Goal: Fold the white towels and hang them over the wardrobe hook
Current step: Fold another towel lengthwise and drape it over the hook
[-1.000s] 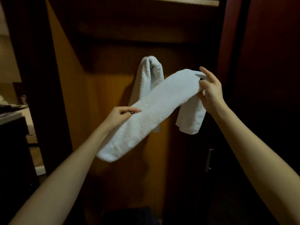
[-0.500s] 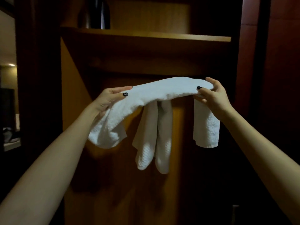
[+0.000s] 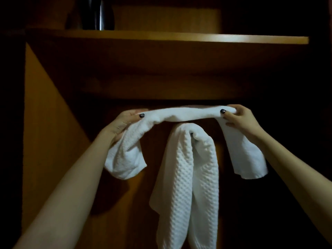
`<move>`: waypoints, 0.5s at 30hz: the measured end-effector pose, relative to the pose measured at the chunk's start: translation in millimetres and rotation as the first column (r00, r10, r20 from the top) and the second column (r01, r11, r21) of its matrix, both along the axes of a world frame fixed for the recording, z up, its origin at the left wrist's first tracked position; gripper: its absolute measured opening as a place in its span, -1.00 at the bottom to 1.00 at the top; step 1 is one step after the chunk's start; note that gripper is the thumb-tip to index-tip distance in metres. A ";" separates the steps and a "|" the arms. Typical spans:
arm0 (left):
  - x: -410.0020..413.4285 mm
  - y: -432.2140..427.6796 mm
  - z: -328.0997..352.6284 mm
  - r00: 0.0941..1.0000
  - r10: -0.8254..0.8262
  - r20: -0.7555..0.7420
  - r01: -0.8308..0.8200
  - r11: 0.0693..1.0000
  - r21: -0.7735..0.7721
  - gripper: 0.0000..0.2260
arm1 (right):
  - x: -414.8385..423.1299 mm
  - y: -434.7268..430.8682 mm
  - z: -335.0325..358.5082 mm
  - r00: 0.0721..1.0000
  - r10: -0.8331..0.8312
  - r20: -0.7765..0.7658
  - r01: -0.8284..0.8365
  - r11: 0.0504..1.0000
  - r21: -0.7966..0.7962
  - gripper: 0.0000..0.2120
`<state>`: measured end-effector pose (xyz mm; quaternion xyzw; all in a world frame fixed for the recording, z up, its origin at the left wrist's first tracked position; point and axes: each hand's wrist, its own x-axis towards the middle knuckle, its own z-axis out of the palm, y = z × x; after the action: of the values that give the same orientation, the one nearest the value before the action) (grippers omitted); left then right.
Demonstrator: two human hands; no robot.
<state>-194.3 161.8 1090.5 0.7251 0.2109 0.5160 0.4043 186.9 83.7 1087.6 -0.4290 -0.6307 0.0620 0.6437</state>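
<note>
Your left hand (image 3: 125, 121) and right hand (image 3: 239, 119) each pinch the folded towel (image 3: 185, 115), level above the hung towel (image 3: 188, 177); likely to centre it over the hidden hook

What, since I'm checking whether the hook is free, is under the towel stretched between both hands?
A second white towel hangs draped there, its fold just below the held towel. What it hangs on is hidden by that fold.

Dim wardrobe interior of orange-brown wood. A long flat wooden shelf (image 3: 179, 37) spans the top, light catching its front edge. A dark glossy cylindrical object (image 3: 100, 13) stands on it at left. The wooden side panel (image 3: 45, 114) glows; the back is in shadow
</note>
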 end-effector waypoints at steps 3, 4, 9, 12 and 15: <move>3.0 27.8 -4.1 1.000 0.027 -0.010 -0.028 0.998 -0.055 -0.67 | 3.1 33.9 3.1 1.000 -0.029 0.012 0.030 0.998 -0.059 -0.75; 3.6 37.6 -5.9 0.999 0.042 -0.017 -0.044 0.995 -0.090 -0.69 | 4.3 46.1 4.0 0.999 -0.032 0.011 0.033 0.997 -0.065 -0.75; 1.2 73.4 -27.4 0.998 0.025 -0.060 -0.040 0.967 -0.252 -0.84 | 1.4 84.7 -21.1 0.999 -0.025 0.027 0.028 0.990 -0.135 -0.53; 4.9 84.3 -52.6 0.998 -0.024 -0.060 0.009 0.972 -0.233 -0.77 | -2.7 87.9 -46.5 1.000 -0.016 0.010 0.018 0.986 -0.164 -0.63; 13.7 89.4 -77.4 0.992 -0.122 -0.014 0.116 0.966 -0.229 -0.78 | -4.5 81.7 -68.8 0.998 0.056 0.024 -0.050 0.976 -0.214 -0.75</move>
<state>-180.6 251.2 1013.1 0.6922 0.2304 0.4531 0.5123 182.4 165.4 1018.8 -0.4795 -0.6413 0.1398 0.5825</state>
